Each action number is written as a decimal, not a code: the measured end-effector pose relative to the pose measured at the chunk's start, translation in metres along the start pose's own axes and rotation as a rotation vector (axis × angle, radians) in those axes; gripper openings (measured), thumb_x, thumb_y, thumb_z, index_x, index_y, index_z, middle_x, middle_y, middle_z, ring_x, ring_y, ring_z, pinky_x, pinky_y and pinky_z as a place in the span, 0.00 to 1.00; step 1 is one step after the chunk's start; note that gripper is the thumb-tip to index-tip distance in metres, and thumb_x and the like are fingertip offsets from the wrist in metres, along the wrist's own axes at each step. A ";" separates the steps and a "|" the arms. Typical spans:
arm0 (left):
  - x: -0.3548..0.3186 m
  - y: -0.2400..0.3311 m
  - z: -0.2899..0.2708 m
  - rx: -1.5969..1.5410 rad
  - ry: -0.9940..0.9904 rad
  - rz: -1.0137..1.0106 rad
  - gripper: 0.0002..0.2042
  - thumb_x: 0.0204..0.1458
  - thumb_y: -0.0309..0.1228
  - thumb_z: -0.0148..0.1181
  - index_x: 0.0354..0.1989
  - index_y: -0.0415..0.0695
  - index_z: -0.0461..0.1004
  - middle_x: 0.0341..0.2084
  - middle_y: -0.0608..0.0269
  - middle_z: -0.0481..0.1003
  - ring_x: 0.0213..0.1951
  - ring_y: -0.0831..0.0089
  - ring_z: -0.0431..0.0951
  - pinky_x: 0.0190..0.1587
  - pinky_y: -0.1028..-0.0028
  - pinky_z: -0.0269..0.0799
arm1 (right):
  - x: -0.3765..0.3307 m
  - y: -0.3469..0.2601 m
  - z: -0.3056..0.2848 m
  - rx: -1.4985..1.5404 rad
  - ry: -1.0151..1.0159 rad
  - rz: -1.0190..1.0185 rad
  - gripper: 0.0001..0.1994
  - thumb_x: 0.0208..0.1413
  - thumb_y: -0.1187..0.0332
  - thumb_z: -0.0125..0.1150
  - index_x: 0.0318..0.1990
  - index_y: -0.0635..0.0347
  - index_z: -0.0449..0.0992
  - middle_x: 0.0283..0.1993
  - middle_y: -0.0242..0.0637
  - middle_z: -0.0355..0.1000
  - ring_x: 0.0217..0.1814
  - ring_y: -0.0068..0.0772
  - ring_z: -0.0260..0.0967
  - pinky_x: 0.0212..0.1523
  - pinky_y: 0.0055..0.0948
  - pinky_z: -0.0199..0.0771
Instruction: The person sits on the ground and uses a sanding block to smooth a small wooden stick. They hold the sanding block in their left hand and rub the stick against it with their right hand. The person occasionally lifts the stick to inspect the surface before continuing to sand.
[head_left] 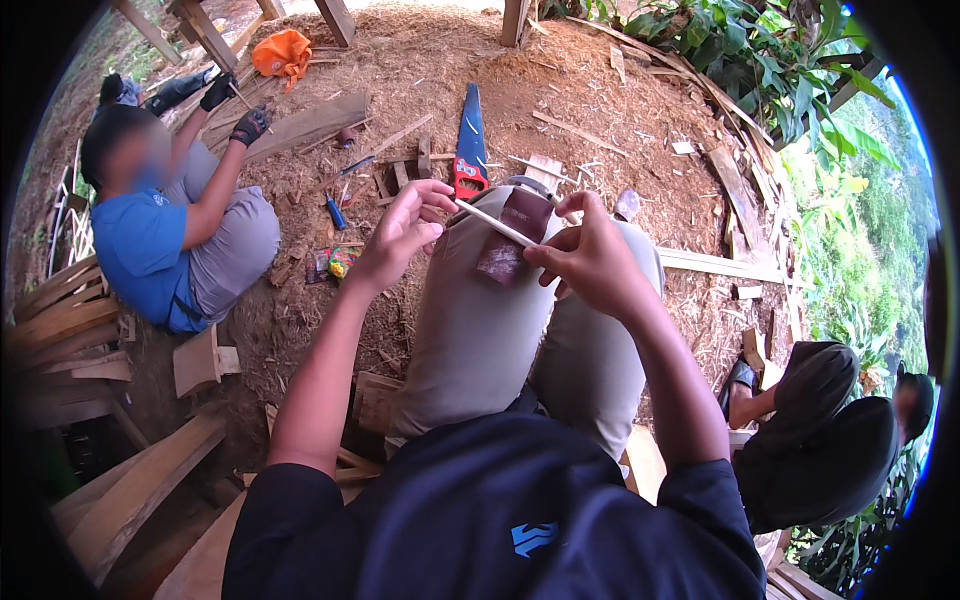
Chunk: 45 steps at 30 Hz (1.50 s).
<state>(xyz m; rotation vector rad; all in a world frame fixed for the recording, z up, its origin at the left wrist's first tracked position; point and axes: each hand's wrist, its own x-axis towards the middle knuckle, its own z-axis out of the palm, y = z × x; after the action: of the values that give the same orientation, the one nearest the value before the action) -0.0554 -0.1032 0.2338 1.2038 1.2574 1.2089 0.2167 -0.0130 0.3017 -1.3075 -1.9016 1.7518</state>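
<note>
Over my left knee, a thin pale wooden stick [495, 222] slants down to the right. My right hand [592, 252] pinches its lower right end between thumb and fingers. Beside the upper left end is my left hand [408, 228], fingers bent and thumb apart; whether a fingertip touches the stick is hard to tell. A dark red-brown sheet [526, 213], like sandpaper, lies on the knee under the stick, with a paler, worn piece [502, 262] below it. Just beyond the knee rests a handsaw [470, 135] with a blue blade and red handle.
At left sits a person in a blue shirt [150, 240], black gloves on, holding a thin stick. Another person in dark trousers [825, 430] is at right. A blue-handled tool [335, 212], an orange bag [283, 54] and wood offcuts [400, 172] lie on the shavings-covered ground.
</note>
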 end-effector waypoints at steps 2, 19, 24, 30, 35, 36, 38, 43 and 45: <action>0.008 -0.011 -0.007 -0.106 -0.105 -0.023 0.27 0.54 0.35 0.59 0.63 0.43 0.64 0.50 0.61 0.73 0.47 0.76 0.72 0.44 0.74 0.71 | 0.003 -0.006 -0.009 -0.042 -0.005 0.030 0.30 0.56 0.71 0.73 0.56 0.68 0.58 0.33 0.47 0.79 0.29 0.29 0.79 0.24 0.27 0.76; 0.072 0.000 0.027 0.294 -0.276 0.163 0.49 0.31 0.38 0.86 0.66 0.48 0.64 0.61 0.62 0.70 0.64 0.67 0.68 0.69 0.60 0.61 | 0.026 0.049 -0.016 -0.069 0.104 -0.037 0.24 0.45 0.53 0.83 0.26 0.63 0.74 0.21 0.33 0.73 0.22 0.24 0.70 0.24 0.28 0.68; 0.070 -0.006 0.040 0.191 -0.219 0.191 0.50 0.33 0.34 0.85 0.71 0.49 0.63 0.64 0.61 0.69 0.67 0.64 0.66 0.73 0.60 0.56 | 0.023 0.065 -0.001 0.067 0.218 -0.027 0.23 0.46 0.54 0.82 0.27 0.61 0.73 0.22 0.31 0.72 0.26 0.19 0.67 0.27 0.30 0.68; 0.072 -0.007 0.035 0.264 -0.280 0.184 0.41 0.36 0.32 0.83 0.63 0.50 0.70 0.64 0.61 0.70 0.68 0.61 0.66 0.74 0.57 0.54 | 0.018 0.072 0.003 0.132 0.196 -0.140 0.17 0.59 0.59 0.72 0.36 0.63 0.72 0.27 0.37 0.75 0.30 0.24 0.71 0.32 0.31 0.71; 0.073 -0.006 0.034 0.413 -0.326 0.258 0.35 0.40 0.43 0.76 0.61 0.47 0.74 0.66 0.52 0.66 0.71 0.54 0.62 0.74 0.55 0.51 | 0.000 0.071 0.004 0.096 0.143 -0.225 0.11 0.69 0.67 0.59 0.49 0.65 0.67 0.33 0.45 0.76 0.35 0.33 0.77 0.39 0.36 0.76; 0.071 -0.007 0.034 0.435 -0.306 0.256 0.35 0.41 0.45 0.75 0.61 0.47 0.75 0.67 0.52 0.66 0.71 0.53 0.62 0.74 0.54 0.51 | -0.004 0.070 0.003 0.098 0.144 -0.203 0.11 0.69 0.68 0.59 0.48 0.65 0.68 0.33 0.45 0.76 0.35 0.34 0.77 0.39 0.35 0.76; 0.068 -0.012 0.034 0.480 -0.268 0.252 0.35 0.42 0.49 0.73 0.61 0.48 0.76 0.67 0.53 0.66 0.71 0.53 0.62 0.74 0.53 0.51 | -0.009 0.068 0.005 0.100 0.146 -0.157 0.09 0.69 0.69 0.58 0.48 0.64 0.68 0.32 0.44 0.76 0.35 0.34 0.78 0.39 0.35 0.76; 0.067 -0.024 0.039 0.541 -0.234 0.308 0.41 0.41 0.58 0.73 0.62 0.48 0.76 0.68 0.51 0.68 0.70 0.54 0.63 0.74 0.53 0.50 | -0.015 0.071 0.013 -0.089 0.351 -0.293 0.03 0.66 0.75 0.59 0.41 0.66 0.73 0.38 0.44 0.81 0.36 0.35 0.81 0.36 0.34 0.80; 0.068 -0.028 0.044 0.407 -0.224 0.265 0.40 0.41 0.55 0.74 0.62 0.47 0.76 0.68 0.51 0.68 0.70 0.54 0.64 0.74 0.54 0.52 | -0.015 0.071 0.015 -0.156 0.414 -0.332 0.01 0.65 0.77 0.59 0.40 0.66 0.74 0.39 0.45 0.82 0.37 0.35 0.83 0.36 0.33 0.81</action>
<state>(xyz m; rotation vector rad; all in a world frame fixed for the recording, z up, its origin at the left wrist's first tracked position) -0.0142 -0.0341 0.2041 1.7976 1.2354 0.9906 0.2453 -0.0424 0.2404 -1.2028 -1.9012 1.0953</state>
